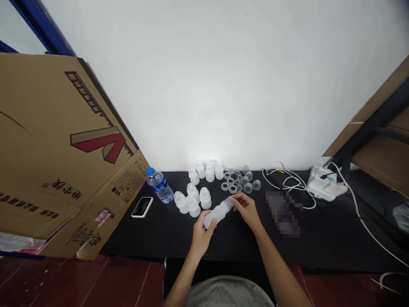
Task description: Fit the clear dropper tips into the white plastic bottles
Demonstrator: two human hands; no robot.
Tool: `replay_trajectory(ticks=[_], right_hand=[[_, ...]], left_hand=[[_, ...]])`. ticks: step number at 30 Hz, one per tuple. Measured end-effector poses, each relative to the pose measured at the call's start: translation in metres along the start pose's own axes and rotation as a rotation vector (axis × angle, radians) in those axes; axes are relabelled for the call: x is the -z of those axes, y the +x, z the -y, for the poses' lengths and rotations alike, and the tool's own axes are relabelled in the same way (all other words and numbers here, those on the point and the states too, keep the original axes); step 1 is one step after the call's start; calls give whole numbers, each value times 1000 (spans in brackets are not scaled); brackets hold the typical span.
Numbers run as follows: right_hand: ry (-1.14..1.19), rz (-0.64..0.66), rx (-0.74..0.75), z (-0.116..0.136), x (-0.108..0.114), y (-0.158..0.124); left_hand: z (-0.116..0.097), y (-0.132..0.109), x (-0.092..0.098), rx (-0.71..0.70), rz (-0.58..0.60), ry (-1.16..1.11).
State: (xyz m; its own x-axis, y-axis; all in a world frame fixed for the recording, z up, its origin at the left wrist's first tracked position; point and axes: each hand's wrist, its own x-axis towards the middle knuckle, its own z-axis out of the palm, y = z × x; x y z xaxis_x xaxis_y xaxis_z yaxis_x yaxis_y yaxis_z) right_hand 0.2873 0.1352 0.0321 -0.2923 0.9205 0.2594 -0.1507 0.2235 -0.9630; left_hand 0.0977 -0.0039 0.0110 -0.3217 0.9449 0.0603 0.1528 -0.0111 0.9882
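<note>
My left hand is wrapped round the body of a white translucent baby bottle, which lies tilted with its top toward the right. At that top end, the fingers of my right hand close on a clear cap that sits over the bottle's neck. Left of the bottle stand several white bottles in a cluster, and another group of white bottles stands behind by the wall. Beyond my right hand lie several clear rings and clear dome caps.
A blue-capped water bottle and a phone are at the left of the black table. On the right are a blurred-out item, a white cable and a white power strip. A large carton stands at the left edge.
</note>
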Motion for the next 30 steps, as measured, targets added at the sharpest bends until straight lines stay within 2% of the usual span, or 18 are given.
replay_trajectory(ticks=[8,22,30], right_hand=[[-15,39,-26,-4,0,1],[-26,129,-59,3,-4,-3],[21,80,-106,-2,-4,-1]], left_hand=[[-12,-2,2,-114,21,106],[0,-3,1,-16,-175,68],[3,-6,1,-72,-120,82]])
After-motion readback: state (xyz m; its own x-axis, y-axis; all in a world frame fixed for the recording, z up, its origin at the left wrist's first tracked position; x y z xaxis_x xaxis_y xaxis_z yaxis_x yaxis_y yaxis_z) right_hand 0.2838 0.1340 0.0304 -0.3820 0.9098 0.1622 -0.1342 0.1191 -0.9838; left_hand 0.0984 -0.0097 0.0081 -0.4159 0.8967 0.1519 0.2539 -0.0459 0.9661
